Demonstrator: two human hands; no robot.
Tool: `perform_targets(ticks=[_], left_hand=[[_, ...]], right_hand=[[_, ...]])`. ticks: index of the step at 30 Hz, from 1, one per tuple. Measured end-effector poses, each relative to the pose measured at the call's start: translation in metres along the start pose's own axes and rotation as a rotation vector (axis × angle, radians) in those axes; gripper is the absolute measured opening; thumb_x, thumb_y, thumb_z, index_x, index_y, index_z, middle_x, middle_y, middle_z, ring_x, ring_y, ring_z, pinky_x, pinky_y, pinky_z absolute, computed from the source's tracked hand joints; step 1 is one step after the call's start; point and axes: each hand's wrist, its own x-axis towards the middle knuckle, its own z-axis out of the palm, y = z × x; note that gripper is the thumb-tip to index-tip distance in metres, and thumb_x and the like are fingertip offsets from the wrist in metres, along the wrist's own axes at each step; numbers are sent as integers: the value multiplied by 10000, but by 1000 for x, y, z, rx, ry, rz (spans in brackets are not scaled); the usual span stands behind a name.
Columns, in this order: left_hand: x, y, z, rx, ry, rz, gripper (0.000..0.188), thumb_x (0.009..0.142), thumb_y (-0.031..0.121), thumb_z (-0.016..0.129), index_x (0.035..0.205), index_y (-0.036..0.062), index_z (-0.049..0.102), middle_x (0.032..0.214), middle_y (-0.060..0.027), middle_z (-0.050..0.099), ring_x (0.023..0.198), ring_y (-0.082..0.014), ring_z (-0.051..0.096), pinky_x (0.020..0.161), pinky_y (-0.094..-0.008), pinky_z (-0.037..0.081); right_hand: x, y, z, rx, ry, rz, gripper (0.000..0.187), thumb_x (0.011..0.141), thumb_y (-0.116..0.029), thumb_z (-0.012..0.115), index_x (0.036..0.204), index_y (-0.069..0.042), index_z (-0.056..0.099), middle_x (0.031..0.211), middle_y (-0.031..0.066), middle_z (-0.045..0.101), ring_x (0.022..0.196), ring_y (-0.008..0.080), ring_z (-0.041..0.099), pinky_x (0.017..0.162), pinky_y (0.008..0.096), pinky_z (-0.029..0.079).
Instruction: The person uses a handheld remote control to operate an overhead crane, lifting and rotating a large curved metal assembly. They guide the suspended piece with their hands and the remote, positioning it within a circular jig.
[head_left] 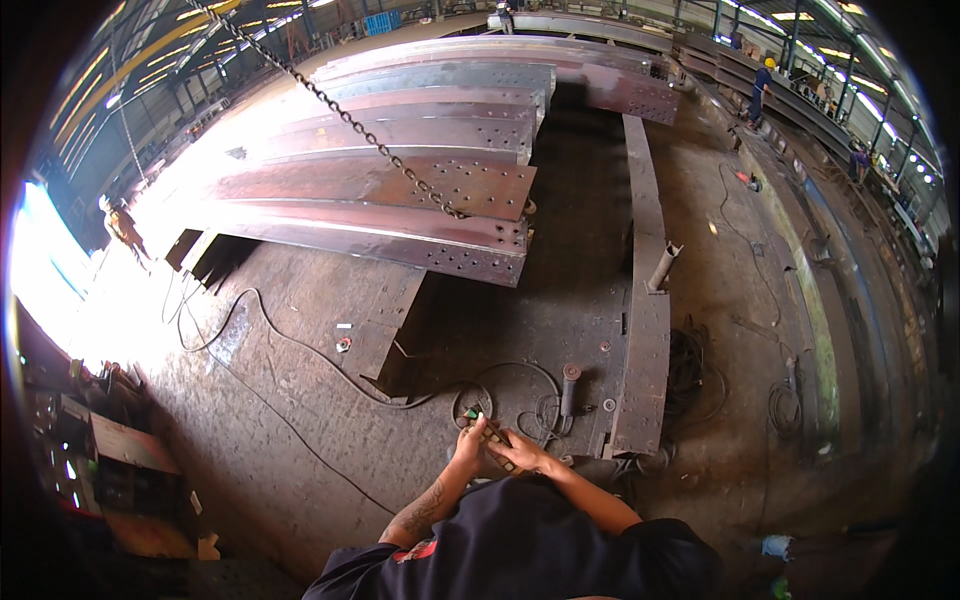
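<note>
1. Scuffed floor [320, 410], broad workshop [230, 78]; drilled steel beams [390, 232] lie ahead.
2. Open floor left; narrow beam [643, 350] edges right.
3. Left hand [467, 449], right hand [525, 455]: fingers pinch green-ended object [490, 431] above floor.

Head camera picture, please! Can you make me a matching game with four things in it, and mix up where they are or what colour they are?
Things:
1. Chain
2. Grinder
3. Far worker's helmet
4. Thing with a green end

Places and colours:
A. Yellow
B. At the person's left hand
C. Slanting across the view of the steel beams
D. On the floor, beyond the right hand

Right pairs: 1-C, 2-D, 3-A, 4-B
</note>
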Motion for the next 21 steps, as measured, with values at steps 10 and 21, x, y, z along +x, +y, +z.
perform_targets(ticks=[10,21], left_hand=[[2,-2,-2,-13,-15,6,292,919,345,612,991,62,601,890,-82,650,823,-226,635,752,-385,528],[5,-4,-3,21,29,-5,323,908,375,623,971,59,596,883,-104,649,808,-248,645,744,-402,545]], right_hand=[[-3,-5,1,62,34,46,707,853,-534,619,1315,-18,476,1140,179,634,1063,251,619,900,351,471],[9,21,6,18,97,-45,602,871,-446,635,1279,-24,503,1026,154,662,886,208,666,773,331,513]])
